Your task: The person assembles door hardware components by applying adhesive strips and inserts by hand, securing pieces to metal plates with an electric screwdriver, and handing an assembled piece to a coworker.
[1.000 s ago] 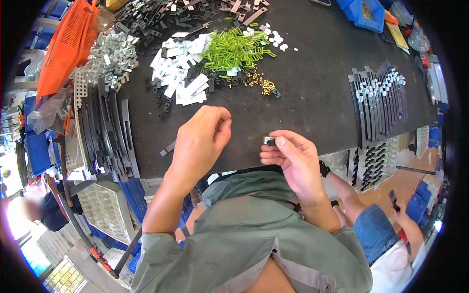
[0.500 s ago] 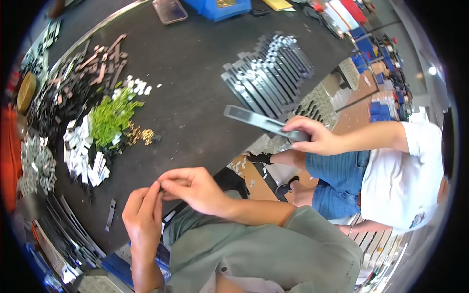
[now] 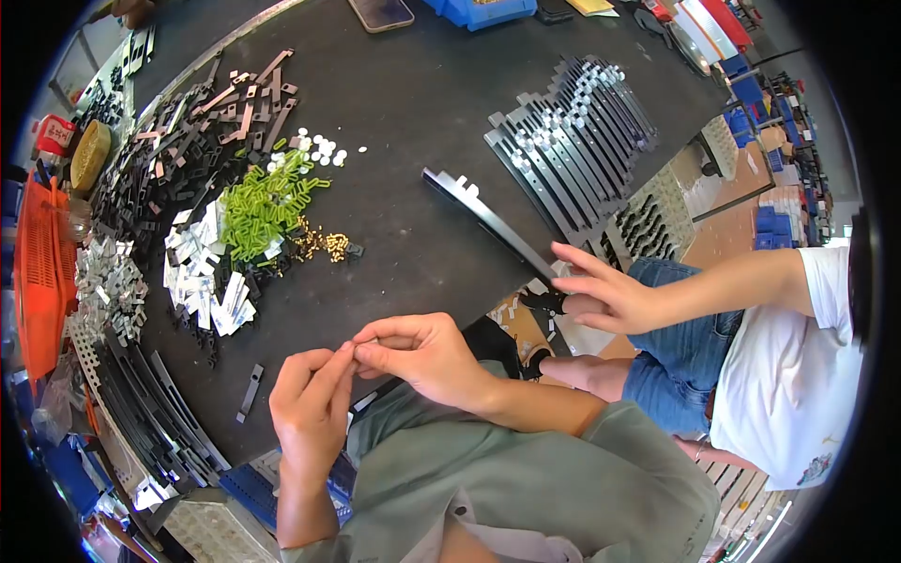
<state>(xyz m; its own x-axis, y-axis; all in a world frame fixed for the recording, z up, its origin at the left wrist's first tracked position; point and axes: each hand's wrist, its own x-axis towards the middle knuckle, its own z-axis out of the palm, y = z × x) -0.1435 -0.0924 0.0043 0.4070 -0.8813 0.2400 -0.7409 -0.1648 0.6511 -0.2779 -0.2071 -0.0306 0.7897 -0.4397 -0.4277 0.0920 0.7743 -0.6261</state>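
Observation:
My left hand (image 3: 312, 403) and my right hand (image 3: 427, 361) meet over the near edge of the dark table (image 3: 404, 253). Thumbs and fingers of both are pinched together at one spot. Whatever is between the fingertips is too small and covered to make out. A short grey metal piece (image 3: 251, 392) with holes lies on the table left of my left hand. Beyond my hands are a heap of green loop-shaped pieces (image 3: 263, 211), small brass-coloured pieces (image 3: 324, 244), and white strips (image 3: 211, 281).
A co-worker's hand (image 3: 610, 291), fingers spread, is at the end of a long dark strip (image 3: 488, 220). A row of similar strips (image 3: 572, 150) lies behind it. Dark brackets (image 3: 178, 155), round white pieces (image 3: 324, 150), a phone (image 3: 383, 13) and a blue bin (image 3: 483, 9) are around.
The view has shifted, so the table appears further right. The co-worker's fingers have opened from around the strip, which has turned onto another side. My hands keep the same pinch.

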